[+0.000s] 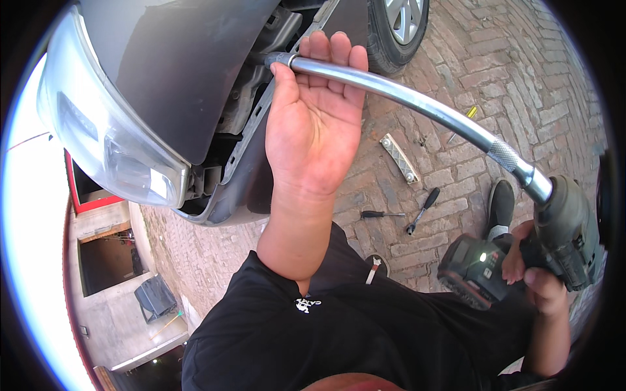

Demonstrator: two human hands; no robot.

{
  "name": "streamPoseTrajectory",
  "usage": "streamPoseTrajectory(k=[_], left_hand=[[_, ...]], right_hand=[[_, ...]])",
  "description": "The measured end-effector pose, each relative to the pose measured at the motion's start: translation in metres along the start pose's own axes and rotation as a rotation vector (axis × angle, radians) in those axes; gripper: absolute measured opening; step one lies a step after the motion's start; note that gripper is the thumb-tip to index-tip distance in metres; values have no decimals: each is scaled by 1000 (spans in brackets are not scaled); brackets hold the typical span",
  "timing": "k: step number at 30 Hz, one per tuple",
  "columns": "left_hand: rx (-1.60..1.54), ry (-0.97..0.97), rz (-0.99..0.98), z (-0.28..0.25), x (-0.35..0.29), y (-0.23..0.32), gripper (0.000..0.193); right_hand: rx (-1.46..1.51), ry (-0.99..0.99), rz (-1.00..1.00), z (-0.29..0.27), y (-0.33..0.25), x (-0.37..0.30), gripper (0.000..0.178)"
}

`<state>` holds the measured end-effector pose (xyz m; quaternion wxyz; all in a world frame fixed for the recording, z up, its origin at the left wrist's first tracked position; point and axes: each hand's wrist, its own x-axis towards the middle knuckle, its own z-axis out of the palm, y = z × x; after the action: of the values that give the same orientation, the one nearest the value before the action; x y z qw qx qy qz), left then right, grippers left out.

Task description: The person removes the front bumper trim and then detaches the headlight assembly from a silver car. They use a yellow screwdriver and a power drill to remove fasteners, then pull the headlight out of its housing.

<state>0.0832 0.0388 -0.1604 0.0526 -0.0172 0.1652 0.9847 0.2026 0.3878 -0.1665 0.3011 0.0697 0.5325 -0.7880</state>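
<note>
A black cordless impact wrench (566, 212) is at the right, with my right hand (546, 290) closed around its grip. Its battery (479, 264) points left, with a small lit lamp. A long chrome extension bar (417, 101), knurled near the wrench, runs from it up to the left and ends in a grey socket (279, 60). My left hand (316, 117) lies palm up under the bar's far part, fingers stretched out. Its thumb is by the socket end, beside the grey car fender (261, 146).
A headlight (117, 130) and a wheel (399, 26) flank the fender's exposed gap. On the brick paving lie a pale bracket (399, 158), a ratchet (424, 210), a screwdriver (381, 214) and a yellow-handled tool (471, 112). My shoe (501, 205) stands near the wrench.
</note>
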Motion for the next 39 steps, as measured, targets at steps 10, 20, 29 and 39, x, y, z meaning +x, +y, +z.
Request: streamPoseTrajectory(k=[10,20,29,39], left_hand=[[9,-119,26,-7,3,-4,51],[-64,-4,25,2,4,-7,57],[-29,-25,42,4,4,-9,54],[53,-107,52,1,-2,-37,49]], right_hand=[[-69,-56,-91,-26,14,17,61],[43,20,32,-8,3,8,86],[-198,-58,-73,-19,4,5,69],[-145,-13,-31,-45,29,-9,71]])
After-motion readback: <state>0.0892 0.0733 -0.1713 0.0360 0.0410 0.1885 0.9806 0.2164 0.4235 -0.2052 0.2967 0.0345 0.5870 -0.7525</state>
